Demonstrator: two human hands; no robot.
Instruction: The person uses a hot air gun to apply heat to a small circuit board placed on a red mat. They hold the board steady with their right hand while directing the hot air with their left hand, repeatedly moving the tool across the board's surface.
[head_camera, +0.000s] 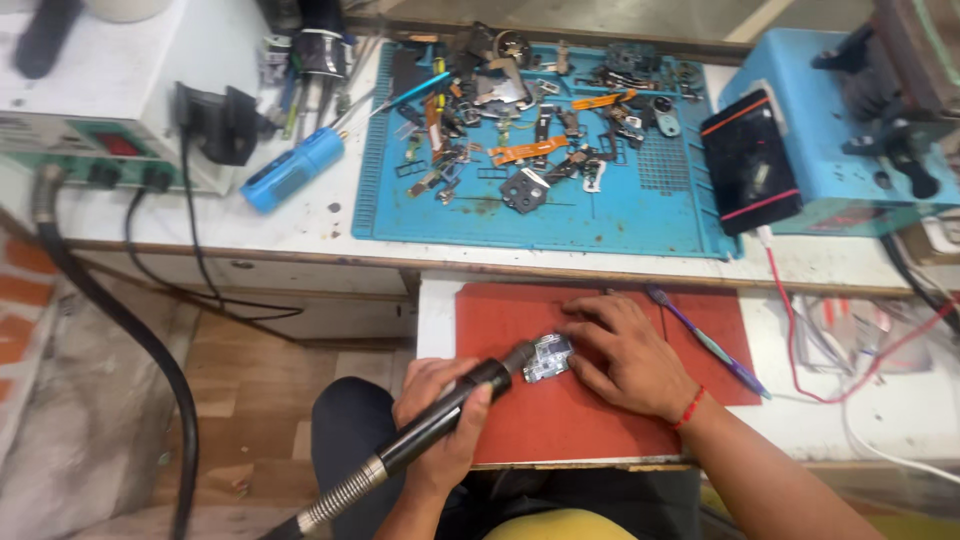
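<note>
Head view looks down on my two bare hands over a red rectangular work mat (600, 420) on the near shelf. My left hand (437, 425) is wrapped tight around a black cylindrical hot-air handpiece with a ribbed metal hose (440, 420), its tip pointing right and up at a small silvery circuit board (547, 357) lying near the middle of the mat. My right hand (625, 355) lies flat, fingers spread, pressing on the board's right edge; it grips nothing. Just right of that hand a purple pen-like tool (705, 340) lies on the mat. Farther off, a blue silicone repair mat (620, 200) carries a scatter of small phone parts. At far left stands a white station box (100, 100), with a blue cylindrical tool (292, 168) beside it.
</note>
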